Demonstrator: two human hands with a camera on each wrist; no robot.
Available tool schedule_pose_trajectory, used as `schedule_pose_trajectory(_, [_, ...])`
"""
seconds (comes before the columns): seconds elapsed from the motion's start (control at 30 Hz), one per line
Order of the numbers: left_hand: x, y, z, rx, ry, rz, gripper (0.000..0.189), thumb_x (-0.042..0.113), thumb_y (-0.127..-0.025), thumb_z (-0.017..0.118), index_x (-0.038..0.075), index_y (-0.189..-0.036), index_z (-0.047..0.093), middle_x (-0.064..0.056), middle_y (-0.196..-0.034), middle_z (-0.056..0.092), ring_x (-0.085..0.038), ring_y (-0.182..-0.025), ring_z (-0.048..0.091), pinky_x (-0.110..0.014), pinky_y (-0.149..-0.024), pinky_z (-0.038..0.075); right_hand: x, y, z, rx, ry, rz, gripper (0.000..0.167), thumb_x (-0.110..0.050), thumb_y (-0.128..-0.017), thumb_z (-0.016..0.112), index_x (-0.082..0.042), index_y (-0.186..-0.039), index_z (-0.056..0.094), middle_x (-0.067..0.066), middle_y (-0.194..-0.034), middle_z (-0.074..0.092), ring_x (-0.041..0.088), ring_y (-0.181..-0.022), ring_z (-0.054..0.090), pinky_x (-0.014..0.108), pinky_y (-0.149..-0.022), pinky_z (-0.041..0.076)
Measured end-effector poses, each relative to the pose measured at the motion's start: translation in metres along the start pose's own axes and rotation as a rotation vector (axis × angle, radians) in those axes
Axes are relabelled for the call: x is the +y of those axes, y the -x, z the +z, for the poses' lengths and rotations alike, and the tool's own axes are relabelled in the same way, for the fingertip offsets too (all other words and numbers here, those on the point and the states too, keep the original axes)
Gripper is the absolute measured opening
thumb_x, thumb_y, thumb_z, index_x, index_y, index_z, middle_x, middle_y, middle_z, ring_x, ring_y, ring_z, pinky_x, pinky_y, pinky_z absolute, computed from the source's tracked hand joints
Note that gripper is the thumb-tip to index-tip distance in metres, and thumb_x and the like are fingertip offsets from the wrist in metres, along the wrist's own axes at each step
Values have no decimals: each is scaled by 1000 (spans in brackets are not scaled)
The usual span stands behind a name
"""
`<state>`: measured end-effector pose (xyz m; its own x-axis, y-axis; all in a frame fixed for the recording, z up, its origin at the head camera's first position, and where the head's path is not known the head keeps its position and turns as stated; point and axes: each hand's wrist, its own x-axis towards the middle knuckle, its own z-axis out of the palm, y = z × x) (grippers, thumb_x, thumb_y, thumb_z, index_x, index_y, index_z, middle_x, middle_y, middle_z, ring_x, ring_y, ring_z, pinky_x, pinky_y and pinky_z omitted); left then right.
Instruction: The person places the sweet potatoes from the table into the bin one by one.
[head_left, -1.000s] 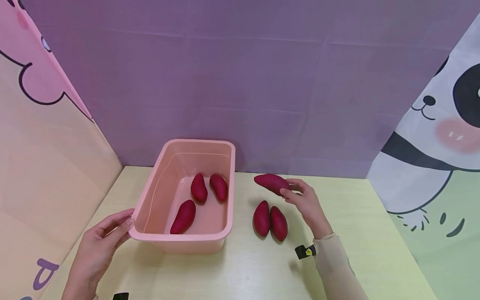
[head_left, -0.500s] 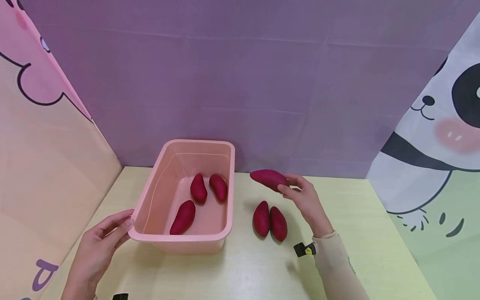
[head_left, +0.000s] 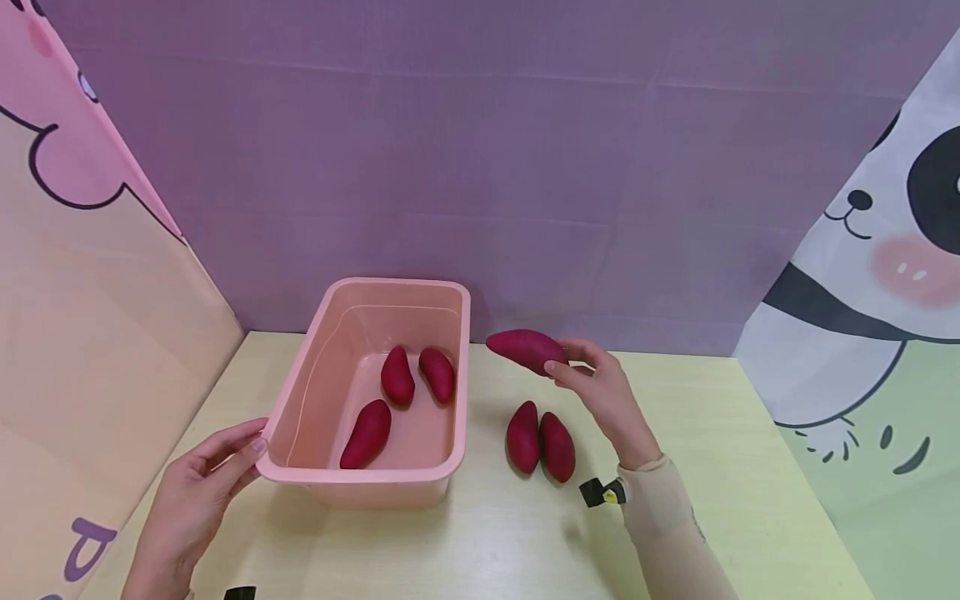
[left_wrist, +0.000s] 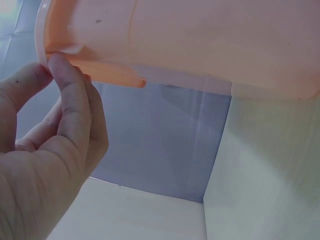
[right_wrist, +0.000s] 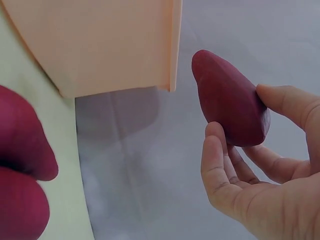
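Note:
A pink plastic bin (head_left: pixel 367 476) stands on the table, left of the middle. My left hand (head_left: pixel 197 492) pinches its near left rim corner between thumb and fingers, as the left wrist view also shows. Inside the bin lie three sweet potatoes, one near the front (head_left: pixel 366 435) and two farther back. My right hand (head_left: pixel 603 396) holds another purple-red sweet potato (head_left: pixel 527 350) by its right end, above the table to the right of the bin. Beneath it two more sweet potatoes (head_left: pixel 522 438) lie side by side on the table.
The pale wooden table (head_left: pixel 510 550) meets a purple cloth wall (head_left: pixel 525 167) at the back. A cream and pink printed panel (head_left: pixel 97 333) rises on the left, a panda-printed panel (head_left: pixel 862 333) on the right. The bin's right wall stands between the held sweet potato and the bin's inside.
My right hand has moved a little left and away from me with the sweet potato, closer to the bin. The left hand and the bin look unmoved.

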<state>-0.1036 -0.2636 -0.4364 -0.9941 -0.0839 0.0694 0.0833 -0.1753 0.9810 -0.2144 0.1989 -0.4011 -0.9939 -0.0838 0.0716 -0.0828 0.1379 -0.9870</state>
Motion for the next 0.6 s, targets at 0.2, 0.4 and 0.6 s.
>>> schedule_pose_trajectory(0.2, [-1,0,-1,4,1,-5,30,-1,-96,65,-2,-126,67,-1,-108,69,-10,-95,69,-27,-86,58,-10,-2,7,-24,19,-14,46,-25,-90,78,-9,-130,61,12,-119,62,27,-95,70,39,-93,58])
schedule_pose_trajectory(0.4, [0,0,-1,8,1,-22,31,0,-96,66,-1,-127,67,0,-109,70,-11,-95,69,-27,-86,58,-17,-5,16,-41,30,-17,47,-28,-89,79,-12,-130,62,10,-119,63,28,-96,70,42,-95,56])
schedule_pose_trajectory(0.6, [1,1,-1,8,10,-29,31,0,-96,66,0,-127,67,-1,-108,70,-11,-95,69,-27,-86,58,-24,-9,25,-55,28,-34,44,-23,-89,78,-10,-129,63,11,-118,64,28,-94,70,43,-94,57])
